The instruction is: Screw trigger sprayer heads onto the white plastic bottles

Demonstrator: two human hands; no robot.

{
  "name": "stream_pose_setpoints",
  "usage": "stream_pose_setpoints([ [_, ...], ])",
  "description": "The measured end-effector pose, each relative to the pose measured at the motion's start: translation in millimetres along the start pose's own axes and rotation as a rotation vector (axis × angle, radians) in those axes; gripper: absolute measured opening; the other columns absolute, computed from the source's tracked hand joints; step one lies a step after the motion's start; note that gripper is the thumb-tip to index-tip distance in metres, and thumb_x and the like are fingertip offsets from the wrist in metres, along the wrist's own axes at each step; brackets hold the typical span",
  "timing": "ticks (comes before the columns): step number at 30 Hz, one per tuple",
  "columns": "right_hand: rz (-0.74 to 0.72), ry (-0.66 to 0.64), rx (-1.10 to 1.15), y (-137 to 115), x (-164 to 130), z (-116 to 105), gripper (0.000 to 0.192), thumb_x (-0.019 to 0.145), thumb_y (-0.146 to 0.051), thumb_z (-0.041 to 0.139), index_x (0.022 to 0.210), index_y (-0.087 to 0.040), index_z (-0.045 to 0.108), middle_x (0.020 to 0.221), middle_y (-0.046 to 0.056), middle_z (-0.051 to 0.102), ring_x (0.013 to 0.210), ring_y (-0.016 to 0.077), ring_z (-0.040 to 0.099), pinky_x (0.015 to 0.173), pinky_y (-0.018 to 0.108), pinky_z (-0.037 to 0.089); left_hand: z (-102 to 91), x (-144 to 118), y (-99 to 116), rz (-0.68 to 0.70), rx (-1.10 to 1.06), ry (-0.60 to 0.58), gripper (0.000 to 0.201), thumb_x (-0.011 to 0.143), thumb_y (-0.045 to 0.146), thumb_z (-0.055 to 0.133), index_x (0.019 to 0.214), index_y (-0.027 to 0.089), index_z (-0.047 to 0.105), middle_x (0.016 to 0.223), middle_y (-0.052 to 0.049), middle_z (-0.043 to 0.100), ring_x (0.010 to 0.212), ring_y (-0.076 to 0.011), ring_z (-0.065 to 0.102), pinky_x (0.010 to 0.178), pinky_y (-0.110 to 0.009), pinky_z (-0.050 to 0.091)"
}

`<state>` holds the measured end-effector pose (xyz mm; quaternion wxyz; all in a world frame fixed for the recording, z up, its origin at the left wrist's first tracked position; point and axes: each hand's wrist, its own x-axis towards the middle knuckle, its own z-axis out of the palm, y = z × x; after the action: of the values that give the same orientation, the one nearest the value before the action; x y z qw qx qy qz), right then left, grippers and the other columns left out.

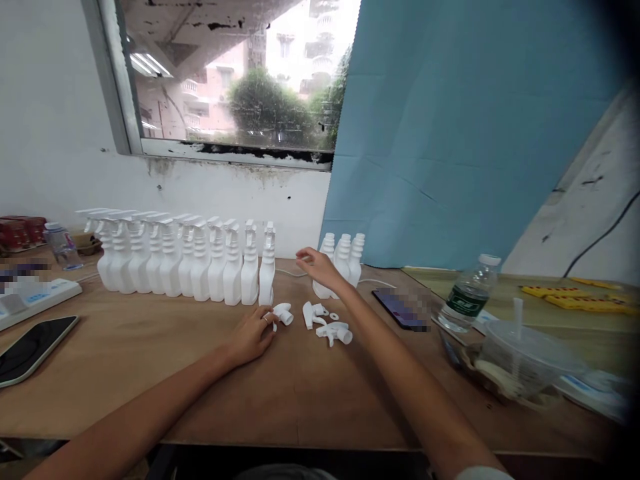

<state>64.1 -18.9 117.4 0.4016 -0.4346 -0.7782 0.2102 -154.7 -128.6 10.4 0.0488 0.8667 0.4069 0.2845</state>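
My left hand (253, 335) rests low over the table, its fingers curled around the near end of a white trigger sprayer head (284, 314). Two more sprayer heads, one turned on its side (312, 313) and one closer to me (335, 332), lie to its right beside a small white ring (334, 316). Raised above the table, my right hand (317, 266) has its fingers stretched out to the left with nothing visible in them. Behind it stand several white bottles (357, 259) without heads, partly hidden by the hand. A row of white spray bottles (171, 263) with heads fitted stands at left.
One phone (35, 347) lies at left, another phone (400, 309) at right. A water bottle (467, 297) and a lidded plastic cup (525, 353) with a straw stand at right. A power strip (43, 297) lies far left. Wall, window and blue curtain (440, 133) bound the back.
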Motion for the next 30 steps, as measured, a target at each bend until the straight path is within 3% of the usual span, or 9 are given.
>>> stream_pose_setpoints([
  [3, 0.105, -0.149, -0.089, 31, -30, -33, 0.014, 0.081, -0.024, 0.054, 0.084, -0.014, 0.064, 0.074, 0.005, 0.068, 0.059, 0.0146, 0.063, 0.056, 0.024, 0.047, -5.4, 0, 7, 0.001, 0.005, -0.009, 0.014, 0.084, 0.025, 0.059, 0.098, 0.021, 0.057, 0.118, -0.009, 0.051, 0.108, -0.0258, 0.053, 0.093, -0.039, 0.044],
  [5, 0.164, -0.251, -0.153, 50, -49, -46, 0.008, 0.073, -0.02, 0.061, 0.072, -0.013, 0.065, 0.059, 0.002, 0.064, 0.051, 0.0137, 0.059, 0.051, 0.022, 0.042, -7.1, -1, 11, -0.007, 0.015, -0.019, 0.014, 0.085, 0.029, 0.06, 0.094, 0.02, 0.056, 0.114, -0.008, 0.052, 0.105, -0.0252, 0.053, 0.09, -0.038, 0.045],
  [9, 0.219, -0.371, -0.246, 75, -75, -51, 0.007, 0.059, -0.019, 0.07, 0.06, -0.013, 0.066, 0.055, -0.001, 0.062, 0.055, 0.0148, 0.056, 0.051, 0.022, 0.037, -9.4, -4, 19, -0.024, 0.04, -0.057, 0.009, 0.09, 0.029, 0.054, 0.091, 0.019, 0.054, 0.107, -0.007, 0.056, 0.097, -0.023, 0.055, 0.082, -0.034, 0.047],
  [15, 0.236, -0.393, -0.291, 81, -85, -42, 0.013, 0.066, -0.025, 0.066, 0.063, -0.013, 0.069, 0.058, 0.0, 0.063, 0.059, 0.0151, 0.056, 0.055, 0.023, 0.037, -25.7, -18, 59, -0.091, 0.02, -0.199, 0.025, 0.099, 0.037, 0.039, 0.116, 0.023, 0.051, 0.107, -0.005, 0.064, 0.097, -0.0222, 0.062, 0.082, -0.031, 0.046],
  [19, 0.235, -0.287, -0.323, 68, -86, -45, 0.009, 0.064, -0.021, 0.068, 0.061, -0.013, 0.066, 0.059, 0.002, 0.063, 0.06, 0.0154, 0.056, 0.056, 0.023, 0.038, -32.9, -31, 83, -0.156, 0.042, -0.235, 0.03, 0.101, 0.033, 0.03, 0.117, 0.024, 0.053, 0.103, -0.006, 0.067, 0.091, -0.0219, 0.065, 0.078, -0.03, 0.047],
  [24, 0.118, -0.156, -0.279, 15, -113, -38, 0.01, 0.079, -0.024, 0.061, 0.076, -0.016, 0.066, 0.076, 0.002, 0.067, 0.071, 0.0155, 0.058, 0.063, 0.023, 0.041, -34.2, -39, 90, -0.258, 0.026, -0.235, 0.03, 0.101, 0.032, 0.03, 0.106, 0.023, 0.058, 0.098, -0.005, 0.067, 0.087, -0.0226, 0.065, 0.076, -0.03, 0.047],
  [27, -0.103, -0.131, -0.115, -18, -146, -16, 0.01, 0.087, -0.025, 0.058, 0.083, -0.019, 0.066, 0.081, 0.001, 0.066, 0.073, 0.0146, 0.058, 0.066, 0.024, 0.043, -35.0, -40, 89, -0.275, -0.054, -0.224, 0.029, 0.1, 0.032, 0.032, 0.107, 0.023, 0.058, 0.1, -0.005, 0.066, 0.09, -0.0221, 0.064, 0.079, -0.03, 0.047],
  [30, -0.301, -0.097, -0.072, -36, -175, 7, 0.011, 0.091, -0.021, 0.054, 0.086, -0.02, 0.064, 0.086, 0.002, 0.066, 0.078, 0.0152, 0.059, 0.073, 0.026, 0.045, -34.2, -43, 86, -0.249, -0.154, -0.222, 0.027, 0.1, 0.032, 0.033, 0.109, 0.024, 0.058, 0.102, -0.004, 0.067, 0.093, -0.0213, 0.064, 0.083, -0.03, 0.047],
])
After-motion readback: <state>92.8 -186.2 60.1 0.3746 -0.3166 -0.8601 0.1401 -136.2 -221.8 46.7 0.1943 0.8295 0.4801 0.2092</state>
